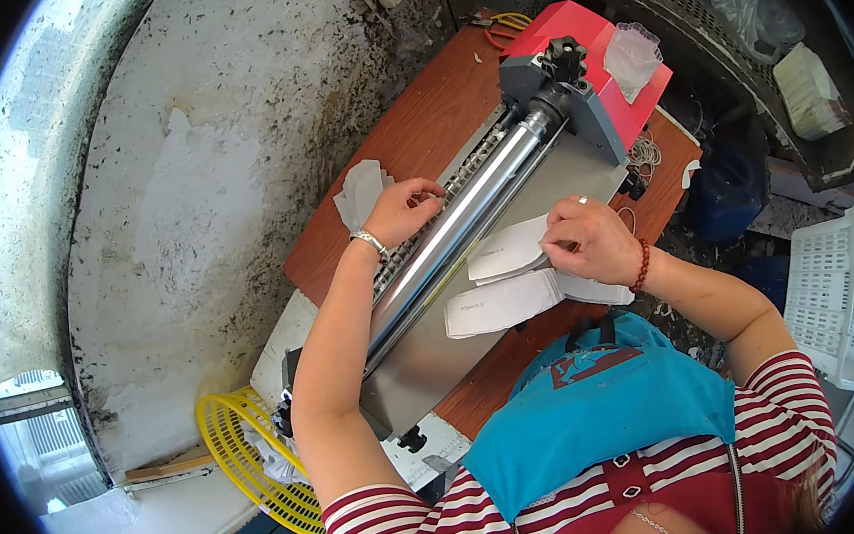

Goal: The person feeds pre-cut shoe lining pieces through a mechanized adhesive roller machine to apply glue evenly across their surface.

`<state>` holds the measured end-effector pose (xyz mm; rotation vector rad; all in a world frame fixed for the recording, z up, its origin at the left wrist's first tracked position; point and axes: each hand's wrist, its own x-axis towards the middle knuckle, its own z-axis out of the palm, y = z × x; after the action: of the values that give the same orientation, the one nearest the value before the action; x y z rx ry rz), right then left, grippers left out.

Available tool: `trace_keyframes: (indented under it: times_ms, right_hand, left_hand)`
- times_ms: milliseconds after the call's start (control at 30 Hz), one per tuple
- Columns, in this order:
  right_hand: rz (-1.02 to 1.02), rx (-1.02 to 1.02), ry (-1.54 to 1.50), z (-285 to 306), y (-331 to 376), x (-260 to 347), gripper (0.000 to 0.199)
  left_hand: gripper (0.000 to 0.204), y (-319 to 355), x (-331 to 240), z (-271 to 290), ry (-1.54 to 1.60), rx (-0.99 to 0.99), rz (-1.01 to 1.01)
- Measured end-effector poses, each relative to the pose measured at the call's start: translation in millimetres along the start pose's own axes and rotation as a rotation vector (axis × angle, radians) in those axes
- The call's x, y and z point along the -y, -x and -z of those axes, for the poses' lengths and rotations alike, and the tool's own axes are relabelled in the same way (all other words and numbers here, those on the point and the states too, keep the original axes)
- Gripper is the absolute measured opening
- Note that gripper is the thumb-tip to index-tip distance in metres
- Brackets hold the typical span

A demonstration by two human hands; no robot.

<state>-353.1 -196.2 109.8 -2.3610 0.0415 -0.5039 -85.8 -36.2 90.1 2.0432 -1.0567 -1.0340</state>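
Note:
A long metal roller machine with a shiny roller [459, 229] lies slantwise across the table before me. My left hand [405, 212], fingers curled together, is at the roller's far side; whatever its fingertips hold is hidden. Beside it, on the table, lie several white cut pieces [361, 192]. On the near side, my right hand [588, 242] has its fingers bent in a pinch at the edge of a white rounded piece [508, 249]. Just below is a fanned stack of similar white pieces [503, 303], with small print on top, resting on the machine's metal plate [410, 374].
A red machine housing [578, 24] with a crumpled plastic bag stands at the far end. At lower left is a yellow basket [225, 439]; at right, a white basket [831, 295]. A stained wall [211, 204] borders the wooden table [424, 97].

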Motion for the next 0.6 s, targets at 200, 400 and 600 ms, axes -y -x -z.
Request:
trace_keyframes:
  times_ms: [200,400,600]
  right_hand:
    - [0.044,-0.022,0.053,2,0,0,0.006]
    - [0.318,-0.057,0.415,3,-4,-8,0.01]
    - [0.283,-0.007,0.301,6,-7,0,0.014]
  left_hand:
    - [0.025,-1,2,-1,0.008,-0.009,0.029]
    - [0.025,-8,-7,-10,-0.111,-0.071,-0.089]
    - [0.017,-27,0,2,0.186,-0.115,0.074]
